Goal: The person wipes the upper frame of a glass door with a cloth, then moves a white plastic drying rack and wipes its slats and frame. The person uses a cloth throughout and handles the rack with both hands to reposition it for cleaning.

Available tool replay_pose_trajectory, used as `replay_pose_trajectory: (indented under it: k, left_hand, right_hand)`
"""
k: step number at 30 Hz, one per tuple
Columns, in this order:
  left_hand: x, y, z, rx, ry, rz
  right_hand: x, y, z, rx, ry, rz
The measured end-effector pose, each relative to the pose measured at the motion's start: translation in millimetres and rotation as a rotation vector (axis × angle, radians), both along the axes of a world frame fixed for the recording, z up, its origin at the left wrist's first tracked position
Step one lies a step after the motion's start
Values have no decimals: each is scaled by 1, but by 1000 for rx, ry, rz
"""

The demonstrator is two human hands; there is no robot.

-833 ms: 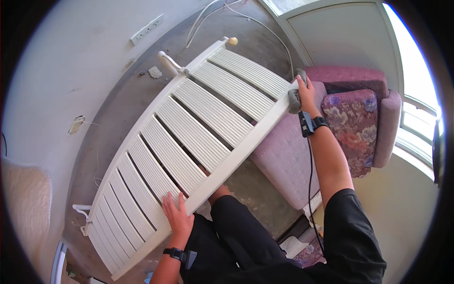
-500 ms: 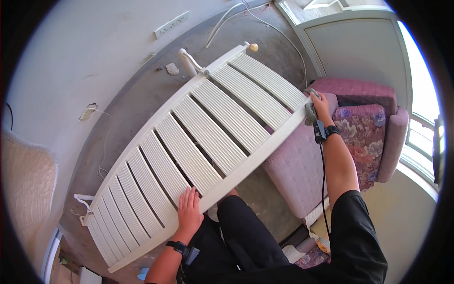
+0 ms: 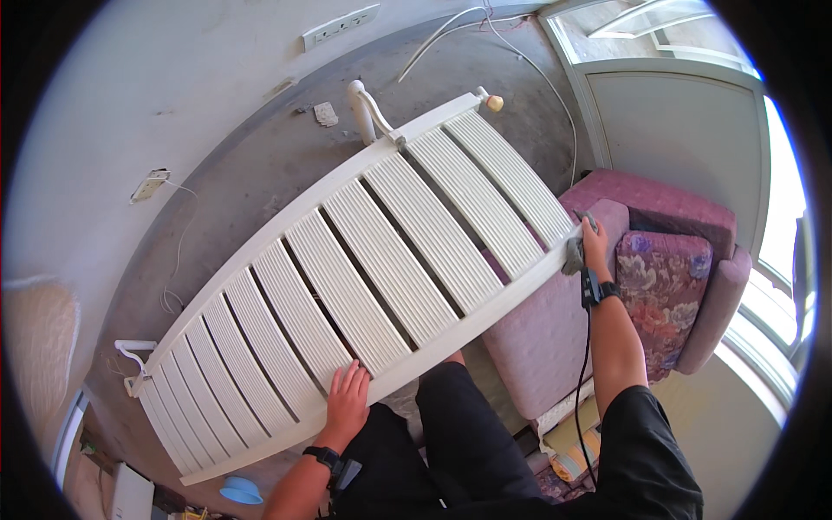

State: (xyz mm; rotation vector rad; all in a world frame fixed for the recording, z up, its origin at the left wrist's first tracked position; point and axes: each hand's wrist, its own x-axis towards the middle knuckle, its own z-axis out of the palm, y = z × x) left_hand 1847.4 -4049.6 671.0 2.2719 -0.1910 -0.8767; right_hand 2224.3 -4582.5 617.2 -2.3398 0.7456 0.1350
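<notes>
Holding a big white frame (image 3: 390,263) with long bumpy slats, the person has both hands on its near side. The frame reaches from the near left to the far right, just past the person's legs (image 3: 472,433). The left hand (image 3: 348,400) lies flat by the middle of the near edge, with its fingers straight, close together and pinching nothing. The right hand (image 3: 595,247) is curled around a grey lump (image 3: 574,257) at the frame's right end. I cannot tell how hard it squeezes. Each wrist has a black band (image 3: 325,457). On the right, a pink sofa (image 3: 542,347) with a flowery cushion (image 3: 663,277) is partly hidden by the frame. A round cream knob (image 3: 495,103) sticks out at the far end. A blue bowl (image 3: 241,490) is near the frame's left corner. A white socket strip (image 3: 340,28) is on the far wall (image 3: 173,95).
</notes>
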Motion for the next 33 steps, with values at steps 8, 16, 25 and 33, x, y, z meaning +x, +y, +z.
replay_pose_trajectory:
  k: [8,16,25,33]
  left_hand:
    - [-4,-21,-23,-9,73,52]
    - [-8,-32,-28,54,136,-9]
    - [-26,-46,-31,134,69,37]
    - [-40,-45,-24,158,88,85]
  right_hand:
    - [-26,8,-10,143,27,-65]
    - [-44,22,-16,161,7,-171]
    - [-38,16,-25,291,130,-179]
    - [-49,-14,-46,73,115,-39]
